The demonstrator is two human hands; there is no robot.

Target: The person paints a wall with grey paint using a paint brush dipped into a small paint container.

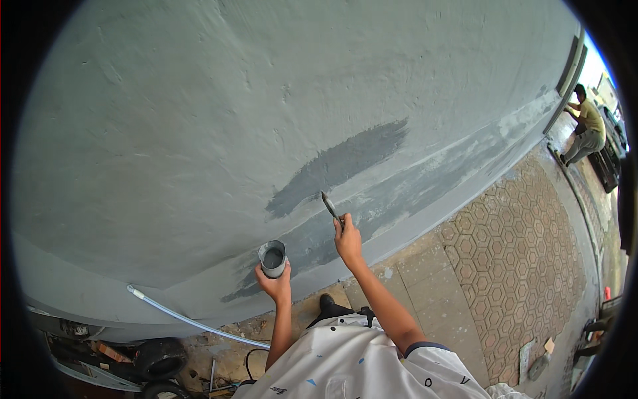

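Note:
My left hand (275,284) is wrapped round a small cup (280,266) with dark grey paint (272,258) inside. In my right hand (347,241) is a paintbrush (330,205), gripped by its handle. The brush's tip points up and left, at the lower edge of a dark grey patch (345,159) on the light grey wall (186,146); whether the bristles touch the wall I cannot tell. Below that patch, a longer darker band (399,191) runs along the low part of the wall.
A pale blue hose (199,323) slants up against the wall at the lower left, near several tires (159,359) and scrap. Hexagonal paving (518,246) stretches along the wall on the right. Another person (588,126) bends by the wall's far end, beside a dark vehicle (605,166).

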